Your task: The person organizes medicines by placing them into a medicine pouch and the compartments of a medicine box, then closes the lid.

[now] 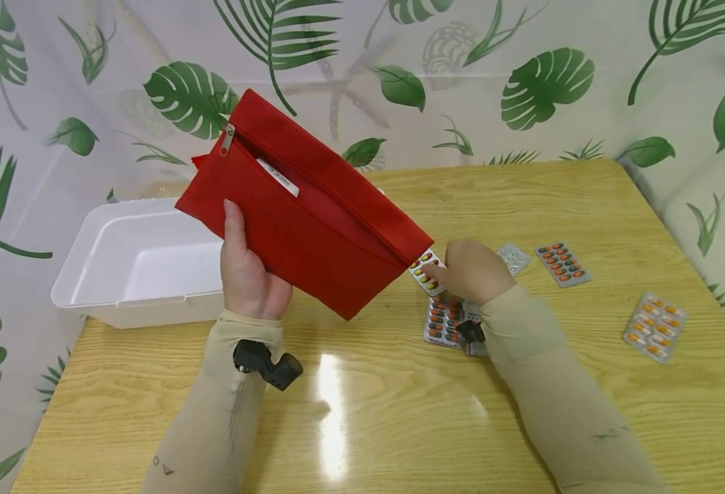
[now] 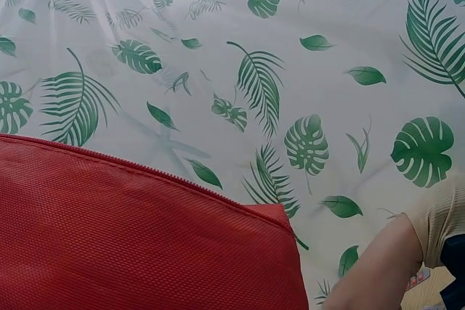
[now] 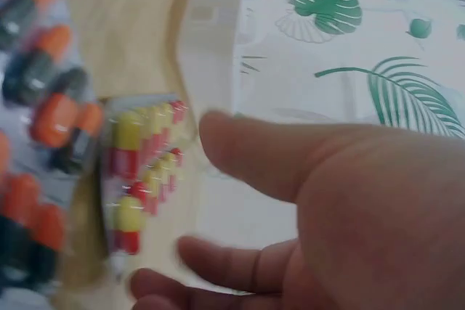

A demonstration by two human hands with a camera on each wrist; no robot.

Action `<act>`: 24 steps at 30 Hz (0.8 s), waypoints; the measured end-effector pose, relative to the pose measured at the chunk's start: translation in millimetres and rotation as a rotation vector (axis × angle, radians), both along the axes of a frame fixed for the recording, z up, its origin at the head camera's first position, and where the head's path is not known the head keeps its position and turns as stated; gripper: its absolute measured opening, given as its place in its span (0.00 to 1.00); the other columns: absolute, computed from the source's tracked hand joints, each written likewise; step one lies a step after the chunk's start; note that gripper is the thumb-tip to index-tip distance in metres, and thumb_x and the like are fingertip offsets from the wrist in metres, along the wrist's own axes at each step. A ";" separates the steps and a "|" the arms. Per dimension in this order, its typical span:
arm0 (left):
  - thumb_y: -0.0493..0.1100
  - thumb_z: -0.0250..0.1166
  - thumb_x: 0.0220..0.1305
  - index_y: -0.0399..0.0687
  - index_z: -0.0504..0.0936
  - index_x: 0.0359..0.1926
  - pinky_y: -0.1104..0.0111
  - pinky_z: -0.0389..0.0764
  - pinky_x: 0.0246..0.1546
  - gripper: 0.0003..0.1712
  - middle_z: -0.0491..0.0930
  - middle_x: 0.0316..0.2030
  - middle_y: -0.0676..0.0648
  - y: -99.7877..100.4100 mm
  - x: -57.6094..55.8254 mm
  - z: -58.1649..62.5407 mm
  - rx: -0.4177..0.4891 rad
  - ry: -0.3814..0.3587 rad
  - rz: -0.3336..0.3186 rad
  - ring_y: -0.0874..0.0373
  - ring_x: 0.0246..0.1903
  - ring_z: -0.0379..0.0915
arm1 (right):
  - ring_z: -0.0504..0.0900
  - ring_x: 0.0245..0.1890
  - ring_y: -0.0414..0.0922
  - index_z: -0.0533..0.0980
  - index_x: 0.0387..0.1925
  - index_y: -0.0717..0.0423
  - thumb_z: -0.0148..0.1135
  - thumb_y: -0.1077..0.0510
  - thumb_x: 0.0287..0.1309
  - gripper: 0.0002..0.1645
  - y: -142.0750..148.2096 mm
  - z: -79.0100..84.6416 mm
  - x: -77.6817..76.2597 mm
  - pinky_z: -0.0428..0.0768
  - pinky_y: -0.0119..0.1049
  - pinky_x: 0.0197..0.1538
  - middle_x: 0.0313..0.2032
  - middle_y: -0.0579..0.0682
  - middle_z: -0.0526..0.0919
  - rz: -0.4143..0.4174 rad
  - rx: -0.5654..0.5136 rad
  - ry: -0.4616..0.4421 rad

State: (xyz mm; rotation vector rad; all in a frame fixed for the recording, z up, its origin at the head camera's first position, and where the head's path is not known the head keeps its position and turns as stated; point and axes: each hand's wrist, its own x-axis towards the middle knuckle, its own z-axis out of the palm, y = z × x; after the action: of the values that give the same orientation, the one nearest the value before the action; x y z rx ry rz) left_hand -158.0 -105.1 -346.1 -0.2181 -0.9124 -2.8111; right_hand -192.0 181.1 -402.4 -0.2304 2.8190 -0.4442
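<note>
Red pouch: the red pouch was up in the air above the counter, tilted down toward your right, its zipped mouth gaping.
Left grip: your left grip pinched the pouch's lower left part, thumb across the front.
Zip and tag: the zip pull sat at the pouch's upper left end; a white tag showed inside the mouth.
Yellow-and-red strip: the yellow-and-red strip lay on the counter, partly covered in the head view by the pouch's right corner and your thumb.
Right grip: your right grip was spread beside that strip, thumb and fingers apart.
Nearer strips: a dark-and-orange strip lay just below; your right wrist partly hid another strip beside it.
Farther strips: a silvery strip, a second dark-and-orange strip and an orange-and-clear strip were spread out to your right.
White tub: the white tub stood at your left, behind the pouch.
Backdrop: a leaf-print curtain hung behind the counter.
</note>
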 end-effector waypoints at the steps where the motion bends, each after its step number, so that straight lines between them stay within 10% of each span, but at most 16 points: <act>1: 0.56 0.54 0.70 0.48 0.66 0.61 0.60 0.73 0.51 0.26 0.72 0.56 0.44 0.1 -0.1 -0.2 -0.003 -0.002 0.002 0.51 0.54 0.70 | 0.62 0.13 0.41 0.66 0.14 0.53 0.60 0.38 0.59 0.29 -0.3 -1.0 -0.2 0.62 0.35 0.17 0.12 0.45 0.64 -0.032 0.022 -0.015; 8: 0.56 0.53 0.70 0.48 0.66 0.61 0.60 0.73 0.51 0.25 0.72 0.55 0.44 1.3 0.0 -1.2 -0.014 -0.012 0.004 0.51 0.54 0.70 | 0.69 0.17 0.44 0.72 0.22 0.56 0.67 0.33 0.48 0.30 -0.3 -8.9 -2.0 0.66 0.37 0.18 0.18 0.48 0.73 -0.058 0.076 -0.099; 15: 0.56 0.53 0.71 0.49 0.67 0.60 0.61 0.73 0.50 0.24 0.73 0.54 0.45 0.6 -5.7 -4.6 0.010 -0.022 -0.027 0.52 0.52 0.71 | 0.64 0.15 0.42 0.72 0.33 0.62 0.53 0.45 0.65 0.21 3.9 -5.7 -10.3 0.64 0.35 0.19 0.18 0.49 0.69 -0.039 -0.093 -0.038; 24: 0.59 0.50 0.71 0.53 0.69 0.59 0.62 0.74 0.48 0.23 0.73 0.53 0.48 2.3 -15.6 -12.9 0.073 -0.024 -0.191 0.55 0.52 0.71 | 0.81 0.27 0.44 0.70 0.54 0.63 0.47 0.49 0.71 0.22 16.4 58.1 6.2 0.81 0.29 0.31 0.38 0.58 0.81 -0.259 -0.704 0.456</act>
State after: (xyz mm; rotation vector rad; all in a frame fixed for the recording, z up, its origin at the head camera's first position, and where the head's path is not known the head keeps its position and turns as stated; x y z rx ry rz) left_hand -173.6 -102.8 -359.0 -0.2764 -0.8335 -3.0218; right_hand -185.8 197.5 -344.3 -0.1070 3.0019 -1.6235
